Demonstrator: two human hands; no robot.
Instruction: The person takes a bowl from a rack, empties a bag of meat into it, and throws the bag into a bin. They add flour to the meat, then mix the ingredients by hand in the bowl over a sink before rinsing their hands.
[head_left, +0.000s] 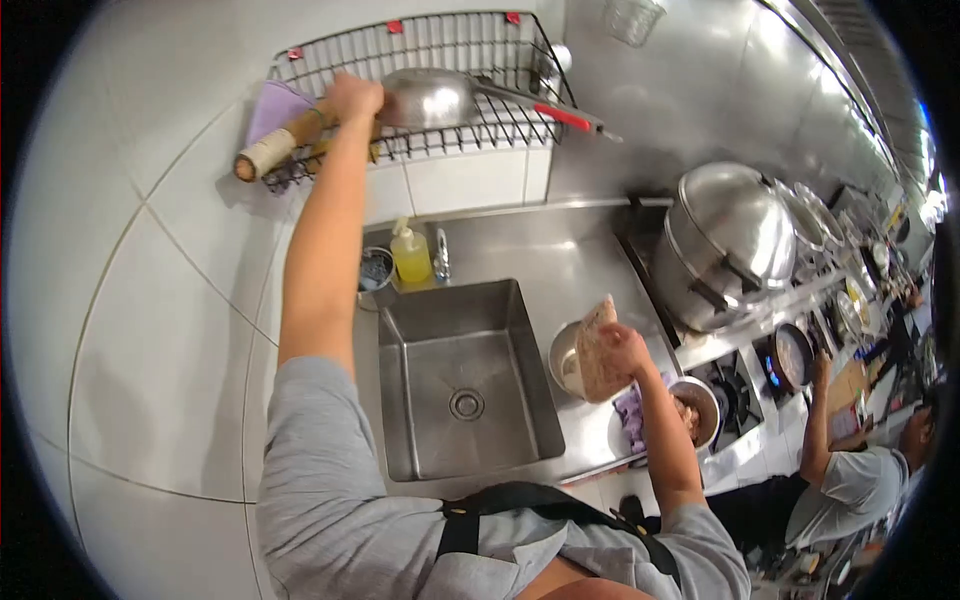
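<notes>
The right hand (622, 352) has its fingers bent tightly around one side of a plastic bag (600, 368), holding it tilted over a steel bowl (564, 358). The bowl stands on the steel countertop (560, 250), between the right edge of the sink (465, 308) and the countertop's right edge. With only one side gripped, the bag could sag or twist, and its contents could spill past the bowl's rim. The bag's weight, if it dropped against that rim, could also tip the bowl.

The left hand (356, 97) is curled at the left part of the wire rack (350, 55), just beside a rounded steel pan (435, 100); whether it grips anything, I cannot tell. The pan's long handle reaches beyond the rack's right edge, so a knock there could send it down. A wooden roller (270, 153) juts past the rack's left corner and could roll off if nudged.

The bag looks mottled, pinkish-brown and crumpled, narrowing to a pale upper corner; its contents cannot be made out. The bowl is shiny and round, partly hidden behind it. Nearer the countertop's front right corner sits a pot (708, 402) of brown food.
</notes>
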